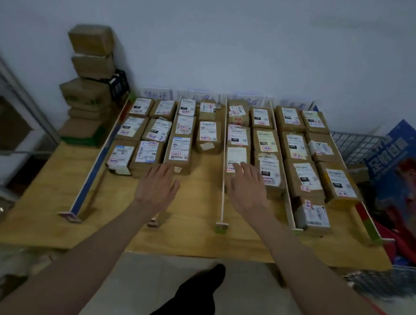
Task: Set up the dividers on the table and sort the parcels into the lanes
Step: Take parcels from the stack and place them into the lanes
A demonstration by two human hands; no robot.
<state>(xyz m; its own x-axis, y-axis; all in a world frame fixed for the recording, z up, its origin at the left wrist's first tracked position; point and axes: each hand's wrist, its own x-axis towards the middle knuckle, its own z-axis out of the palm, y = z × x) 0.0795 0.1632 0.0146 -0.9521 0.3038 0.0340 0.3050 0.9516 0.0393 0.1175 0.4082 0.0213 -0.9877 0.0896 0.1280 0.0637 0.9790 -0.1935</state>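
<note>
Several thin upright dividers, such as the middle divider [224, 174] and the left blue one [91, 171], split the wooden table [189, 239] into lanes. Brown cardboard parcels with white labels fill the lanes in rows, among them a front parcel [179, 152] in the second lane and a parcel [236, 157] in the third. My left hand [157, 186] hovers flat, fingers apart, just in front of the second-lane parcel. My right hand [247, 186] is spread with its fingertips on the third-lane parcel. Neither hand holds anything.
Handwritten paper signs [157, 94] stand along the back wall above the lanes. A stack of cardboard boxes [89, 82] rises at the table's back left. A wire basket [355, 146] and a blue printed box [408, 176] sit to the right.
</note>
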